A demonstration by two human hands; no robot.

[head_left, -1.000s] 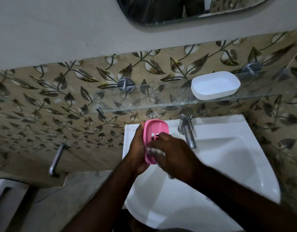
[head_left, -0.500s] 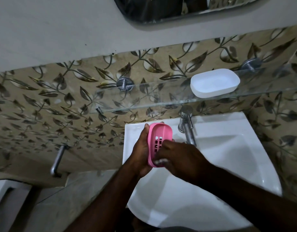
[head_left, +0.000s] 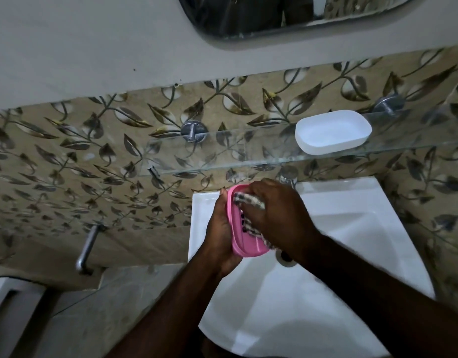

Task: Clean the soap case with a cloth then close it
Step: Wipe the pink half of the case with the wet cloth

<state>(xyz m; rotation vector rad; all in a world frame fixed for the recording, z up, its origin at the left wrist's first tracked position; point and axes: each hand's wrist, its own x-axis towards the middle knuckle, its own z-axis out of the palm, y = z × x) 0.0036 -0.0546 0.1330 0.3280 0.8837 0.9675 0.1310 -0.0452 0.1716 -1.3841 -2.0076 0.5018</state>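
Now left hand [head_left: 218, 229] holds pink case [head_left: 246, 241]; right hand [head_left: 279, 218] presses cloth [head_left: 248, 200].

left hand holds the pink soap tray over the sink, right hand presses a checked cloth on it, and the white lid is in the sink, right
No: the head view shows the white lid on the glass shelf above the sink, not in it. The rest holds: left hand holds the pink soap tray, right hand presses the checked cloth on it.
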